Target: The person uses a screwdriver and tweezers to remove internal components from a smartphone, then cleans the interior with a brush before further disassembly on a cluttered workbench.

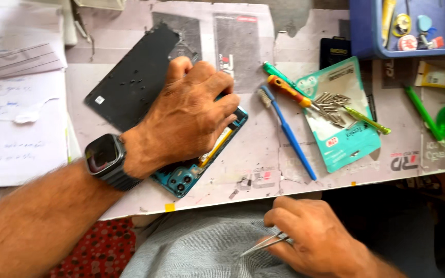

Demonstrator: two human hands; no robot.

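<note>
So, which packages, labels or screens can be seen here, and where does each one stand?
Teal pouch: flat, right of the blue toothbrush, metal bits on top.
Yellow tube: lying at the right edge, below the blue tray.
Smartwatch: dark square screen, on the left wrist.
White sticker: small, on the black panel's corner.

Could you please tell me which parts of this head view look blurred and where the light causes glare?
Head view: the left hand on the opened phone and its forearm are motion-smeared; the right hand with tweezers is soft; the papers wash out white; shadows are mild.
</note>
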